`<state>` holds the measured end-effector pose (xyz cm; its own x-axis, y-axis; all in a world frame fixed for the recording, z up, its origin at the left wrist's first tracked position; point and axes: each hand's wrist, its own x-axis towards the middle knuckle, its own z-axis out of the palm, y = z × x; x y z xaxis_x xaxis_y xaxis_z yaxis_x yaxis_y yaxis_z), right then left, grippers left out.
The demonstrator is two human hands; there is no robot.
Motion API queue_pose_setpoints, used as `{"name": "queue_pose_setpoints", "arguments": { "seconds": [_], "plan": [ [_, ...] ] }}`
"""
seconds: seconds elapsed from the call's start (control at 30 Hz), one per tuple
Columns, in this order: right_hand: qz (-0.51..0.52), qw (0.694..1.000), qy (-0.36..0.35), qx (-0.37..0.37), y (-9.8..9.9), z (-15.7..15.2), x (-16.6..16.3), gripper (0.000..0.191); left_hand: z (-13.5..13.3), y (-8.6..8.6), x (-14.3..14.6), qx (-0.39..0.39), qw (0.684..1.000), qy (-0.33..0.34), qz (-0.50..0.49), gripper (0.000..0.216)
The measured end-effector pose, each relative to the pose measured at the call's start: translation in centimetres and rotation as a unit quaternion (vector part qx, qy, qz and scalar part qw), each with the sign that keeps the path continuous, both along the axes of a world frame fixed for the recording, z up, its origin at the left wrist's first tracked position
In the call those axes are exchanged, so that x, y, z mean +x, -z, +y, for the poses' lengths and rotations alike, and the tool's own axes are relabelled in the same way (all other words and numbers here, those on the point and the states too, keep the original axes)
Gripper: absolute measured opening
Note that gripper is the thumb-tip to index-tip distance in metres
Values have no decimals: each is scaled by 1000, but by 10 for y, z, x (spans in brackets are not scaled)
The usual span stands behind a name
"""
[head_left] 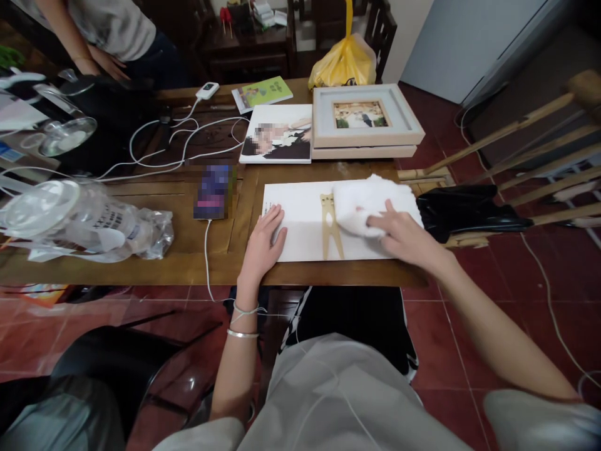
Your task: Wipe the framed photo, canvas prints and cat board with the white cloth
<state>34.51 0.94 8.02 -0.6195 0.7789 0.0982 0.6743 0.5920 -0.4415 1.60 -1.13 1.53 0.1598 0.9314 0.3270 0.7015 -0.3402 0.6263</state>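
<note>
A white rectangular board (300,235) lies flat near the table's front edge, with a tan forked flat piece (327,219) on its middle. My left hand (267,241) rests on the board's left end, fingers stretched out and thumb apart, holding nothing. On the right part of the board lies a fluffy white cloth (370,197). My right hand (401,235) has its fingers bent onto this cloth, pressing it against the board. The cloth covers the board's right end.
Behind the board are a photo panel (282,134), stacked picture frames (399,109), a green booklet (265,93) and a yellow bag (345,62). A phone (212,191) on a white cable and a plastic container (47,207) lie left. Another person (113,31) stands at the far left.
</note>
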Motion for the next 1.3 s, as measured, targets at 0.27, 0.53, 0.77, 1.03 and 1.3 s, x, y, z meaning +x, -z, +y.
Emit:
{"name": "queue_pose_setpoints", "arguments": {
  "seconds": [0.27, 0.53, 0.77, 1.03, 1.3],
  "plan": [
    [29, 997, -57, -48, -10, -90, 14, 34, 0, 0, -1, -3, 1000, 3, -5, 44],
    [24, 998, 23, -52, -10, 29, 2, 16, 1, 0, -1, -2, 1000, 5, -2, 44],
    [49, 996, 73, 17, 8, 86, -12, 19, 2, 0, -2, -8, 1000, 1, -6, 43],
    [31, 999, -14, 31, 8, -44, 6, 33, 1, -1, 0, -8, 1000, -1, -6, 43],
    [11, 997, -41, -58, -20, -70, 20, 30, 0, -2, 0, -10, 1000, 0, -9, 43]
  ]
}}
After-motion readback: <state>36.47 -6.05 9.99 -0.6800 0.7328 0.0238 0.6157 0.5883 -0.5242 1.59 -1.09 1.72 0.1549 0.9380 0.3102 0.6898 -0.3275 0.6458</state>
